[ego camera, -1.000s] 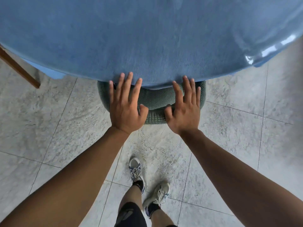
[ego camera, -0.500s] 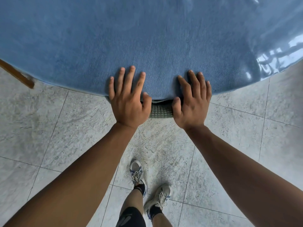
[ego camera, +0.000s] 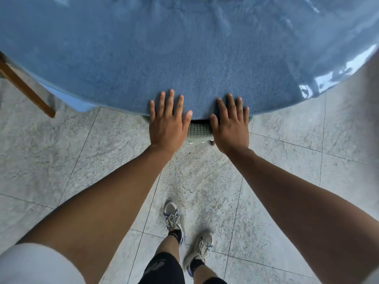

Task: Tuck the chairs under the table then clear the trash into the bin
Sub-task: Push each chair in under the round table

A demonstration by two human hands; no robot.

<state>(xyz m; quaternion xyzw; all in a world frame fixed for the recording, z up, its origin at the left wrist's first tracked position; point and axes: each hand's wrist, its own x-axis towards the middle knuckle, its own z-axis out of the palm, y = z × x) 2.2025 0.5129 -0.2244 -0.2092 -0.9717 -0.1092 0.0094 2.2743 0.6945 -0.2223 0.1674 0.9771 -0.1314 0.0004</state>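
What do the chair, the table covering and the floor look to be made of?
Chair: grey-green with a raised grid pattern, probably quilted or knitted fabric; only a sliver shows between the hands.
Table covering: blue cloth with a fine woven, slightly fuzzy texture; its right edge shines glossy, perhaps clear plastic over it.
Floor: large grey mottled tiles with thin joint lines, stone or ceramic, matte.

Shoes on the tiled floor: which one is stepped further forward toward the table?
The left shoe; the right shoe sits behind it, nearer the picture's bottom.

1 table [ego camera: 184, 58], 1 chair [ego camera: 200, 132], 2 hands, 2 shoes.
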